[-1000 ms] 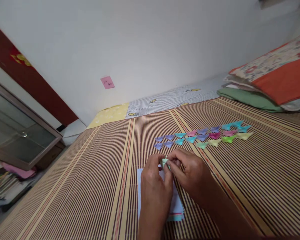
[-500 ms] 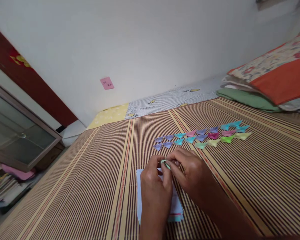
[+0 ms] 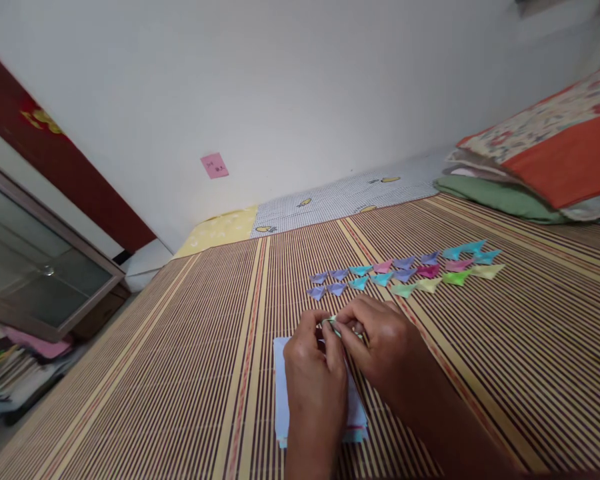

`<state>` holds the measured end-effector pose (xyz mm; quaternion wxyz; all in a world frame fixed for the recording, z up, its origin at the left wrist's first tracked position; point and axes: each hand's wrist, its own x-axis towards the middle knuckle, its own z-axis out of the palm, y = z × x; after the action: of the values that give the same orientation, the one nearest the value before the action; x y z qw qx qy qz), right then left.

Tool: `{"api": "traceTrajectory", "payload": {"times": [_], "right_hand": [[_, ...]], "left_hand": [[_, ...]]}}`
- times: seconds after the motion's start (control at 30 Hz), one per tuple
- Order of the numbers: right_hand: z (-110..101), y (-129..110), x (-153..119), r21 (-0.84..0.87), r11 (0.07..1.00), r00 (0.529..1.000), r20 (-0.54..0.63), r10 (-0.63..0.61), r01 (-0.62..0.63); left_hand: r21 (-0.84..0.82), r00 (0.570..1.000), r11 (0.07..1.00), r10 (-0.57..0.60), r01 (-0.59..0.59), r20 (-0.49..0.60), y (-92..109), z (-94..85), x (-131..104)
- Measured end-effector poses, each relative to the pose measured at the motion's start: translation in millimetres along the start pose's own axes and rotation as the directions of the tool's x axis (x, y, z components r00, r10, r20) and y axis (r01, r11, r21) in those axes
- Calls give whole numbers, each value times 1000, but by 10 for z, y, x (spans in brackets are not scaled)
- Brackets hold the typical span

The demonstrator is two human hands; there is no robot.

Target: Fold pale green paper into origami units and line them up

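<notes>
A small pale green folded paper (image 3: pixel 331 323) is pinched between the fingertips of both hands, and much of it is hidden by them. My left hand (image 3: pixel 316 363) is closed on its left side, above a stack of paper sheets (image 3: pixel 282 393) with a pale blue one on top. From the right, my right hand (image 3: pixel 377 333) grips the same paper with thumb and fingers. Beyond the hands, several small folded paper boats (image 3: pixel 404 274) in purple, blue, pink, green and yellow stand in rows on the striped mat (image 3: pixel 195 347).
Folded bedding with an orange and floral cover (image 3: pixel 560 160) lies at the right back. A pink note (image 3: pixel 215 165) is on the wall. At the left are a glass-fronted cabinet (image 3: pixel 45 267) and stacked books (image 3: pixel 7 373).
Both hands remain on the green paper; their fingertips have shifted slightly, and the right hand has moved a little to the right. The boats and stack stay as they were.
</notes>
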<state>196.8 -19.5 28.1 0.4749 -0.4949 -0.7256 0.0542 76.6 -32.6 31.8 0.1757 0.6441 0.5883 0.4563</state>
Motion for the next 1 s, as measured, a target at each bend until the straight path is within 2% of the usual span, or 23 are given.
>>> {"api": "traceTrajectory", "payload": {"times": [0.13, 0.33, 0.73, 1.0], "right_hand": [[-7, -8, 0, -5, 1000, 1000, -15, -2, 2], [-18, -11, 20, 68, 997, 997, 72, 24, -28], [12, 18, 11, 120, 990, 996, 61, 71, -77], [7, 49, -1, 42, 999, 998, 60, -15, 12]], "left_hand": [[-24, 1000, 1000, -13, 13, -3, -10, 8, 9], [-55, 999, 998, -36, 36, 8, -49, 15, 18], [-159, 995, 983, -80, 87, 50, -60, 14, 2], [-174, 995, 982, -65, 76, 73, -83, -5, 25]]}}
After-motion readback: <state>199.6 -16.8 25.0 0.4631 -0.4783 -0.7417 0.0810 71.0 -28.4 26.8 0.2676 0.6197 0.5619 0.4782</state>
